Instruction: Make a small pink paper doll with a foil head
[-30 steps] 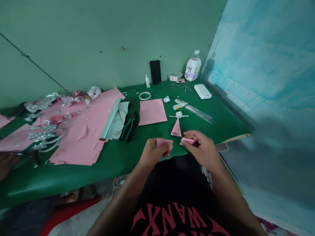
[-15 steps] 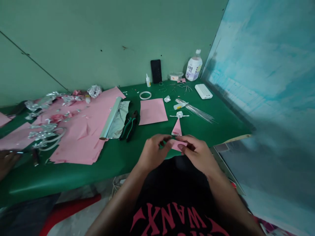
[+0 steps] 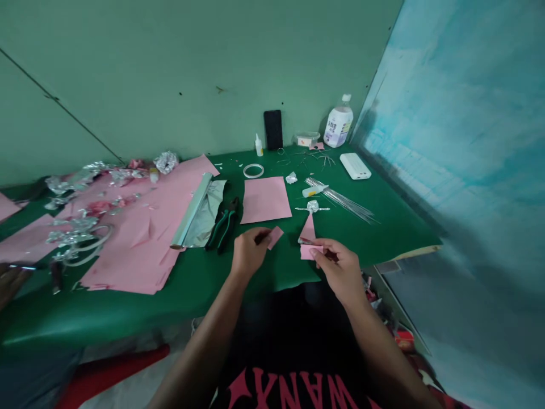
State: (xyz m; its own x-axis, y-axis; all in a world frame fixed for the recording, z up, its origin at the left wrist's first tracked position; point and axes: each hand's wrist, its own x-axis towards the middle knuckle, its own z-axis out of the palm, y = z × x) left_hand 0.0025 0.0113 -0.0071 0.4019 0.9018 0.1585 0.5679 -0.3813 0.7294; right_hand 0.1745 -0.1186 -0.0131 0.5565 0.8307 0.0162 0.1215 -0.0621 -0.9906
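Note:
Between the fingers of my left hand point(image 3: 250, 250) is a small piece of pink paper point(image 3: 276, 237), held over the green table. My right hand point(image 3: 339, 262) pinches another small pink paper piece point(image 3: 307, 252) by its right end. Just beyond that piece lies a little figure point(image 3: 308, 227) with a pink paper cone for a body and a foil head and arms; the paper slightly overlaps its lower edge in view. A square pink sheet point(image 3: 266, 200) lies flat ahead of my left hand. Green-handled pliers point(image 3: 223, 225) rest left of the sheet.
A foil roll point(image 3: 193, 210) lies over stacked pink sheets point(image 3: 131, 250). Thin wires point(image 3: 347, 201), a glue bottle point(image 3: 314, 191), tape ring point(image 3: 253, 170) and white power bank point(image 3: 355, 166) sit farther back. A phone point(image 3: 273, 129) leans on the wall. Another person's hand point(image 3: 12, 281) is far left.
My hands have moved apart, each now with a separate pink piece, where before both held pink paper together. My left hand shifted left. The view has tilted slightly.

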